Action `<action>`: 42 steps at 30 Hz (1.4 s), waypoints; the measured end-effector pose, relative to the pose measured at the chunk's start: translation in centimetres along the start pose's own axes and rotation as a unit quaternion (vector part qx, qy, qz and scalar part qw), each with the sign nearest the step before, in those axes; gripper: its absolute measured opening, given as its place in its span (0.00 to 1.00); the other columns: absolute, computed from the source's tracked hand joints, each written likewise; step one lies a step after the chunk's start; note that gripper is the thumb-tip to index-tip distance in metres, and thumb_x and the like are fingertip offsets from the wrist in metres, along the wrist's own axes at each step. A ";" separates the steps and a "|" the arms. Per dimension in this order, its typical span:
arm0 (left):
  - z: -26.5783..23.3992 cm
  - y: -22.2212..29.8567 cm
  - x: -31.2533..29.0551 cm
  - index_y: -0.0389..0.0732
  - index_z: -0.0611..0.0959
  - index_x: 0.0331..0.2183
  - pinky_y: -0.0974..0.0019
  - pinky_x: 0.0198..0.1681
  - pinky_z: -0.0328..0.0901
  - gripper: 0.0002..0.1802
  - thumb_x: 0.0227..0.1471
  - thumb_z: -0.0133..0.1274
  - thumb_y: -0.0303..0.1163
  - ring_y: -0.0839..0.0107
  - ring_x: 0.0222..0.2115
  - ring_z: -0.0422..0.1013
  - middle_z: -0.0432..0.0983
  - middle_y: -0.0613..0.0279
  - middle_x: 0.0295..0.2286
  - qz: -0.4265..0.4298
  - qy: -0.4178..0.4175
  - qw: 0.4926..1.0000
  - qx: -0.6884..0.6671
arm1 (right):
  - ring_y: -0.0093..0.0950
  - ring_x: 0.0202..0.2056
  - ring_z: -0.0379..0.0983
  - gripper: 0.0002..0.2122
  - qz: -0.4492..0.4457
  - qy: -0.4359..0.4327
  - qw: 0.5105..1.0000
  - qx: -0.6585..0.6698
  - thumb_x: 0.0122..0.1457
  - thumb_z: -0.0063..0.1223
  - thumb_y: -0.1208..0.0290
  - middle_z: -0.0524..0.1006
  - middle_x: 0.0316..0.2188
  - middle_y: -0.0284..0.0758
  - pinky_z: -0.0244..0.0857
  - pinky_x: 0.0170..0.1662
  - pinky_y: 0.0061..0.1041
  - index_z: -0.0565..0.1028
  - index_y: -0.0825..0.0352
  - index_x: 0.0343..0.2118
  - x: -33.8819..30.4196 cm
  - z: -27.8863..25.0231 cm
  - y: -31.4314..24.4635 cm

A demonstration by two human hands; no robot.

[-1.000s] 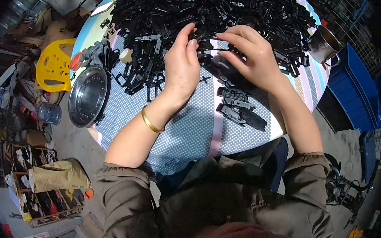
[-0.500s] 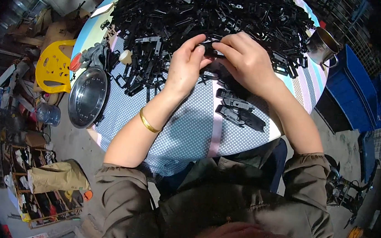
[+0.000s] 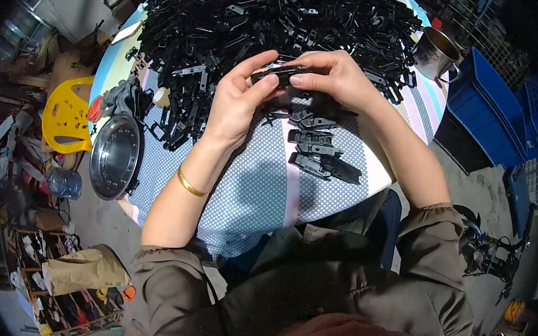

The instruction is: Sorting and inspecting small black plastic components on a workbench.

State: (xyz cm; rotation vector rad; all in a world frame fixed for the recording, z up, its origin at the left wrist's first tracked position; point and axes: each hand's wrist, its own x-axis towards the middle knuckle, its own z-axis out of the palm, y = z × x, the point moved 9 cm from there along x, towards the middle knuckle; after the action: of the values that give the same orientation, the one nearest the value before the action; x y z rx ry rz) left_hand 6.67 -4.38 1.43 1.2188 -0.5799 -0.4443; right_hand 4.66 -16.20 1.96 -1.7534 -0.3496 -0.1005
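Head view: two bare hands meet above the counter (image 3: 247, 195), at the near edge of a black heap (image 3: 264, 15).
Fingers (image 3: 310, 81): closed on both hands, gripping one part (image 3: 283, 72) between them.
Part: black, narrow, held in the air; its details are too small to tell.
Left hand (image 3: 233, 103): thumb and forefinger pinch the left end; a gold bangle (image 3: 189, 184) circles the forearm.
Right hand (image 3: 342, 81): thumb on the near side of the right end, other fingers on the far side.
Row (image 3: 315, 148): several black pieces side by side on the counter, just on the body side of the hands.
Heap: loose black pieces, covering much of the counter's far half.
Bowl (image 3: 114, 156): metal, at the counter's left edge, near grey gloves (image 3: 119, 98).
Mug (image 3: 429, 60): metal, at the right edge.
Floor: yellow chair (image 3: 63, 122) left, blue bins (image 3: 484, 117) right.
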 end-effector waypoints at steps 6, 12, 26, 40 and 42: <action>2.3 -0.2 -1.0 0.34 0.70 0.45 0.73 0.40 0.65 0.19 0.49 0.48 0.26 0.75 0.38 0.68 0.71 0.60 0.37 0.014 -0.085 0.993 0.085 | 0.19 0.29 0.71 0.12 0.000 0.070 0.996 -0.049 0.53 0.50 0.64 0.77 0.29 0.32 0.65 0.33 0.18 0.77 0.67 0.34 0.4 -5.3 -0.4; 7.9 -0.3 -3.7 0.39 0.78 0.35 0.61 0.46 0.61 0.13 0.43 0.52 0.30 0.57 0.43 0.66 0.72 0.51 0.37 0.160 -0.275 0.872 0.372 | 0.31 0.30 0.74 0.13 0.126 0.281 0.788 -0.534 0.49 0.53 0.60 0.77 0.28 0.38 0.66 0.35 0.26 0.77 0.63 0.33 -1.8 -18.7 2.6; 4.9 -1.1 -2.2 0.35 0.79 0.34 0.72 0.38 0.64 0.10 0.49 0.48 0.28 0.74 0.33 0.71 0.76 0.59 0.30 0.050 -0.137 0.939 0.312 | 0.28 0.27 0.74 0.11 0.086 0.288 0.824 -0.480 0.48 0.53 0.66 0.76 0.24 0.40 0.66 0.31 0.26 0.76 0.67 0.32 0.0 -17.0 3.9; -1.1 3.6 -0.1 0.35 0.74 0.42 0.75 0.36 0.66 0.17 0.45 0.48 0.19 0.74 0.35 0.70 0.72 0.56 0.37 0.229 0.083 0.908 0.340 | 0.15 0.22 0.67 0.09 0.046 -0.061 0.992 -0.102 0.54 0.48 0.72 0.73 0.24 0.29 0.64 0.27 0.14 0.72 0.72 0.35 2.8 0.8 0.2; -1.7 3.0 0.1 0.35 0.76 0.40 0.75 0.36 0.66 0.15 0.45 0.49 0.20 0.75 0.33 0.71 0.75 0.57 0.33 0.189 0.101 0.929 0.301 | 0.16 0.23 0.68 0.09 0.098 -0.047 0.994 0.007 0.54 0.48 0.71 0.73 0.25 0.29 0.65 0.28 0.15 0.72 0.71 0.36 2.5 0.8 1.2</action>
State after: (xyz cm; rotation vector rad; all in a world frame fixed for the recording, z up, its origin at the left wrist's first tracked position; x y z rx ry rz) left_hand 7.83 -2.32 3.94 1.6642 -0.7841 0.2100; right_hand 7.32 -15.17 1.30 -1.7737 -0.2437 0.1256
